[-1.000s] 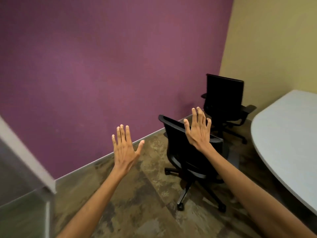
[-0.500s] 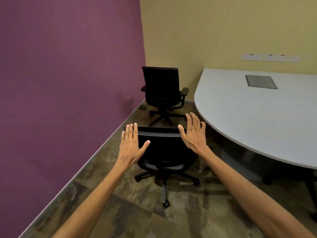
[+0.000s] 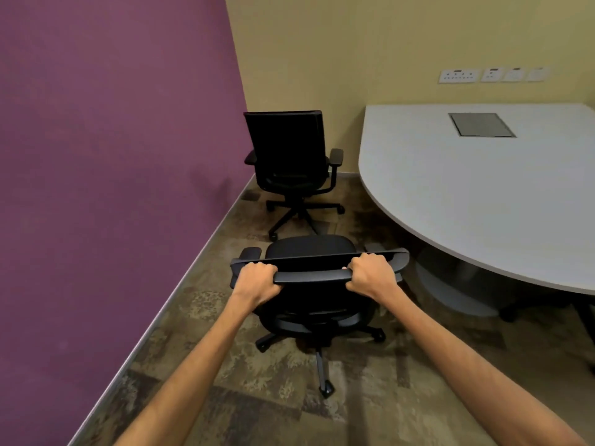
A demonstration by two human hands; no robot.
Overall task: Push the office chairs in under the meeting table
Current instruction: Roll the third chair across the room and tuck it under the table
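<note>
Firmly, the near chair (image 3: 317, 284) is being gripped by the top rail of its backrest, the left hand (image 3: 256, 281) clenched around the rail's left end and the right hand (image 3: 370, 276) around its right. It is being held on the carpet (image 3: 225, 397) between the purple wall (image 3: 112, 156) at left and the table (image 3: 483, 194) at right, its seat not yet under the tabletop. A far chair (image 3: 291, 165) is being left in the corner, well apart from the table. On castors, the chair is being judged easy to roll but prone to swivel; a two-ended hold on the stiff rail is being judged best for steering it.
</note>
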